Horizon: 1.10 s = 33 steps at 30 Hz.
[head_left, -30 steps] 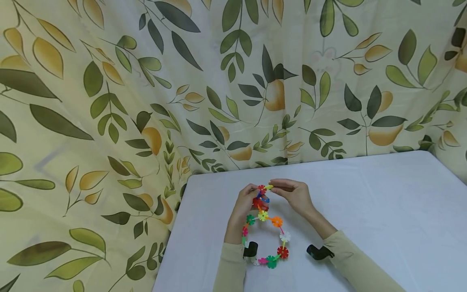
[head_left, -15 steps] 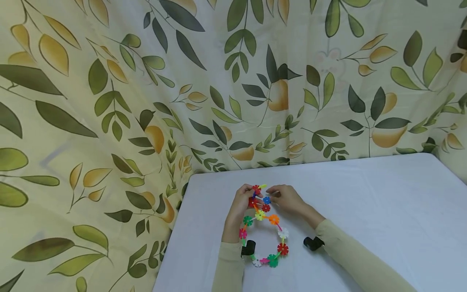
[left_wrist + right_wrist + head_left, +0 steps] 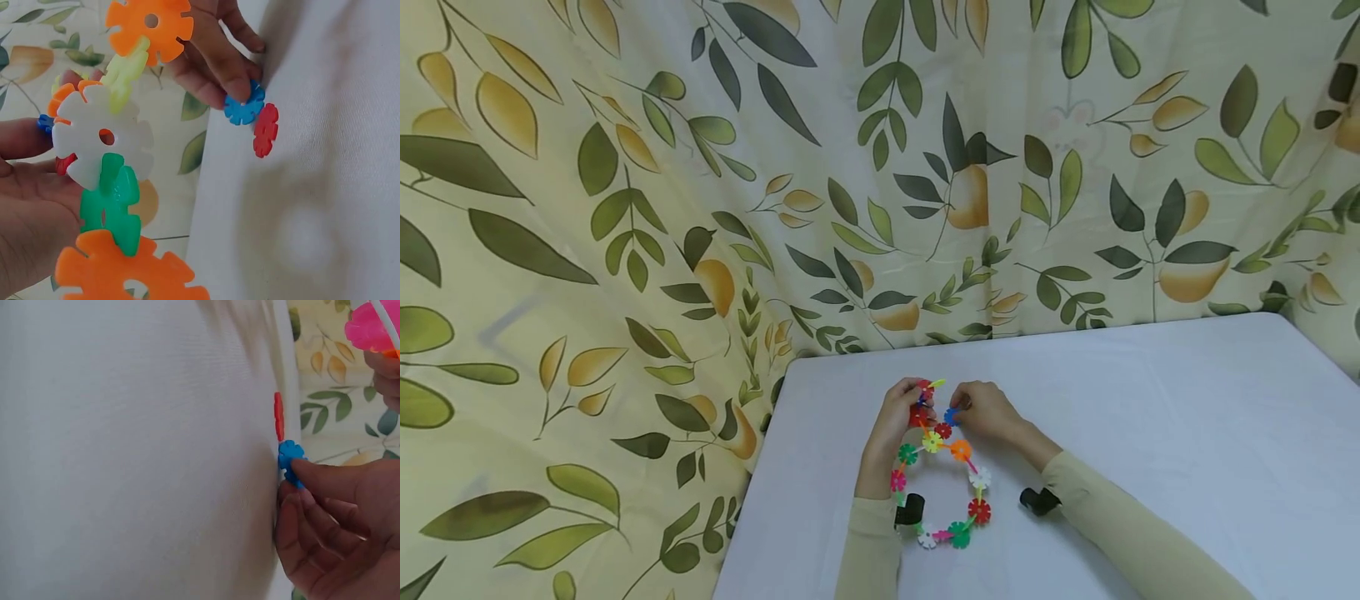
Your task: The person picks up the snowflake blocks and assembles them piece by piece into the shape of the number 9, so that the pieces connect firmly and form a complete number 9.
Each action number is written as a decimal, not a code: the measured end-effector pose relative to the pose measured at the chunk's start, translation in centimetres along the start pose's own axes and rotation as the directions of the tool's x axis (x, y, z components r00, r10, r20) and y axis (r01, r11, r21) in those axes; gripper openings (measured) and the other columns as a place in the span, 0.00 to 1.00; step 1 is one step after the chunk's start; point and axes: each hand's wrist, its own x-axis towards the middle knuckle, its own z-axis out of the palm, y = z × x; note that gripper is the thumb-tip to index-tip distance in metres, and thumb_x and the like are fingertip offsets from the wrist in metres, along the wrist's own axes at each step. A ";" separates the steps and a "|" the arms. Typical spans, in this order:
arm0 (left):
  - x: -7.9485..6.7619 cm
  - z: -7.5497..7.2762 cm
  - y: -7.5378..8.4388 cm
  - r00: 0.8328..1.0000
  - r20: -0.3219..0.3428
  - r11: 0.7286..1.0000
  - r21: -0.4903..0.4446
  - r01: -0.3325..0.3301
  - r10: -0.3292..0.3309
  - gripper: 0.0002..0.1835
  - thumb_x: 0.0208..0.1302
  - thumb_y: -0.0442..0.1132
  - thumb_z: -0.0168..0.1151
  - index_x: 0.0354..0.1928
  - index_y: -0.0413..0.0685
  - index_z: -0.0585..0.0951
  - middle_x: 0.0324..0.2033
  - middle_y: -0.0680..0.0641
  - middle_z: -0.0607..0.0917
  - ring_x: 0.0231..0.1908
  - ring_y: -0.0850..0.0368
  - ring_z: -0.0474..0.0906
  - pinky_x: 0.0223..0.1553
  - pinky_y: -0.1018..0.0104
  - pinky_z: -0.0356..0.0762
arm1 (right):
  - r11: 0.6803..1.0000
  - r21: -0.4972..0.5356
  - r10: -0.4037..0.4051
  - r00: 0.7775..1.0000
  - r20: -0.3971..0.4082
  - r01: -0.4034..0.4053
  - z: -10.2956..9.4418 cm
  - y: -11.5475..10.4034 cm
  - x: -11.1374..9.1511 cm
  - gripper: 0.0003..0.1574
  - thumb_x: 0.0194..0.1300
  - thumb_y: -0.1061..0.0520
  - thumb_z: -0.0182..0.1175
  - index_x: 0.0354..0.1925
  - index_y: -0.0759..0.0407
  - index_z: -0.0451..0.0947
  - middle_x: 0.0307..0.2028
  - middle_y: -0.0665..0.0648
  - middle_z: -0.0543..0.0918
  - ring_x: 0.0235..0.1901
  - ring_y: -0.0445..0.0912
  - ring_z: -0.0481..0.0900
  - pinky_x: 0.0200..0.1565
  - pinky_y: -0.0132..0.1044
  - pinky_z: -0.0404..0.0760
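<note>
My left hand [image 3: 895, 421] grips the upper end of a chain of colourful notched plastic discs [image 3: 979, 510], part of which forms a ring below. A red disc tipped with a yellow one [image 3: 937, 383] pokes out above those fingers. In the left wrist view, white [image 3: 128, 147], green [image 3: 112, 200] and orange discs [image 3: 150, 50] interlock edge to edge close to the camera. Between thumb and fingers, my right hand [image 3: 992, 410] pinches a blue disc [image 3: 291, 453] low over the table. Right beside that one lies a loose-looking red disc [image 3: 279, 417].
A white cloth covers the table [image 3: 1150, 433]. Behind it and along the left hangs a leaf-patterned curtain [image 3: 820, 208]. Black wrist cameras, one on the left sleeve [image 3: 910, 509] and one on the right [image 3: 1039, 501], stick out near the tabletop.
My right hand has let go of the yellow disc at the chain's top, moved down slightly and taken hold of the blue disc. The left hand keeps its grip on the chain.
</note>
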 end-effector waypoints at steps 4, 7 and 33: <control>0.0 0.1 0.0 1.000 0.001 1.000 0.010 0.005 -0.005 0.17 0.84 0.43 0.47 0.56 0.36 0.78 0.33 0.47 0.78 0.30 0.56 0.78 0.38 0.63 0.85 | 0.994 0.105 0.025 0.998 -0.055 -0.019 -0.5 0.4 -0.7 0.04 0.64 0.63 0.72 0.39 0.59 0.86 0.30 0.50 0.85 0.29 0.44 0.80 0.35 0.40 0.83; 0.1 0.2 0.0 1.000 -0.003 1.000 0.020 0.011 -0.011 0.18 0.83 0.46 0.51 0.52 0.37 0.79 0.32 0.48 0.77 0.29 0.58 0.76 0.37 0.64 0.84 | 0.981 0.190 0.061 0.993 -0.100 -0.041 -1.0 0.2 -1.3 0.06 0.67 0.60 0.71 0.43 0.60 0.88 0.30 0.50 0.86 0.28 0.44 0.82 0.32 0.37 0.83; 0.1 1.3 -0.1 1.000 0.014 0.996 0.086 -0.009 0.008 0.15 0.79 0.49 0.59 0.45 0.43 0.80 0.29 0.50 0.76 0.28 0.57 0.74 0.34 0.68 0.79 | 0.755 0.655 0.120 0.975 -0.189 0.034 -5.3 -4.2 -4.5 0.17 0.72 0.62 0.66 0.54 0.72 0.82 0.45 0.72 0.87 0.37 0.52 0.91 0.41 0.40 0.88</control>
